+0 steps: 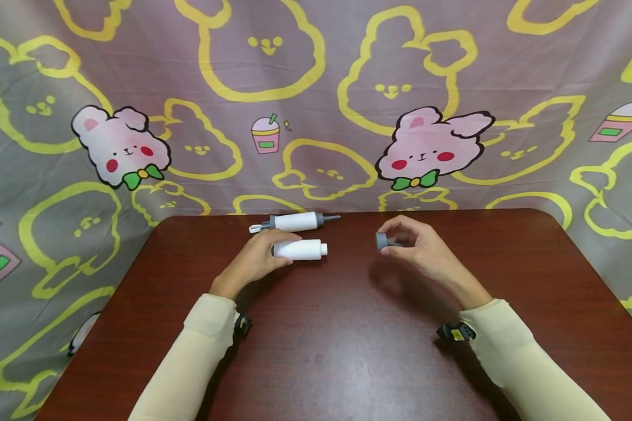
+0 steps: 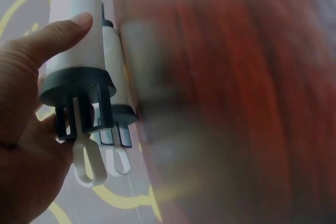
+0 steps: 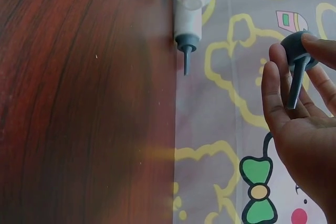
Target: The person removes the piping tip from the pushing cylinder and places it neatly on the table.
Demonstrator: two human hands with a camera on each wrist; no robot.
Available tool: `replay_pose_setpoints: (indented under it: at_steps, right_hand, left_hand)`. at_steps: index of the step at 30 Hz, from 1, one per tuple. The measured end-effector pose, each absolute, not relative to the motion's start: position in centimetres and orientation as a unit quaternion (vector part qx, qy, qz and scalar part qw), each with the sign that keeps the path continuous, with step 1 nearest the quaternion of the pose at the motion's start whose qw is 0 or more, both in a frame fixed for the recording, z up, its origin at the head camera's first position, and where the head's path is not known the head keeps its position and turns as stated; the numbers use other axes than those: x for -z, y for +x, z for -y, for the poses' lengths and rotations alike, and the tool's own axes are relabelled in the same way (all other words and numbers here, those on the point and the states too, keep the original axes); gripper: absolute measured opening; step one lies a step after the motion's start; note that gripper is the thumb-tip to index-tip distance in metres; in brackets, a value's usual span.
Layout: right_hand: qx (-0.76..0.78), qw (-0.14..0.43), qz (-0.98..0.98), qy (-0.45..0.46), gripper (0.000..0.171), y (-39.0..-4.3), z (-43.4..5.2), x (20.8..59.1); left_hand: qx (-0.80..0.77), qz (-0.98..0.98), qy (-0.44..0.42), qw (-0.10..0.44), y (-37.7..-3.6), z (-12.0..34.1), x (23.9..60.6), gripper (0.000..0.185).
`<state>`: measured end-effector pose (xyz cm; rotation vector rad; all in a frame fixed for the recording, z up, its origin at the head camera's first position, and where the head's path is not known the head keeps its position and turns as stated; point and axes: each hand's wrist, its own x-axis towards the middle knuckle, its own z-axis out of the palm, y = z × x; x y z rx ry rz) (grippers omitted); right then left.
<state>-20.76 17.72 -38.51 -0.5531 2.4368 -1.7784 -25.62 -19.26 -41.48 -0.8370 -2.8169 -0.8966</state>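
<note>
A dark reddish-brown wooden worktop (image 1: 347, 339) with rounded corners is standing against a bunny-print cloth backdrop (image 1: 316, 88). One complete white syringe-like tube (image 1: 295, 221), with a grey nozzle and a white ring-ended plunger, is lying on its side near the far edge, nozzle pointing right.

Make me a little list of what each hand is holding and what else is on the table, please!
left hand: grips a white tube with its nozzle end bare, lifted a little over the table
right hand: pinches a grey nozzle cap, off the tube
second tube: lies on the table behind the left hand, grey nozzle on
table: dark red-brown wood
backdrop: cloth with yellow bunny outlines and pink bunnies
sleeves: cream, on both arms
</note>
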Motion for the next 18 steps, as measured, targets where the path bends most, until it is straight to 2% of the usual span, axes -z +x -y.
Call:
replay_pose_setpoints:
  at_steps: [18]
  right_hand:
    - [0.575,0.029,-0.798,-0.181,0.032,-20.81,-17.84,38.57]
  left_hand:
    - [0.291,0.923,-0.252,0.012,-26.36,20.42,41.97,0.048]
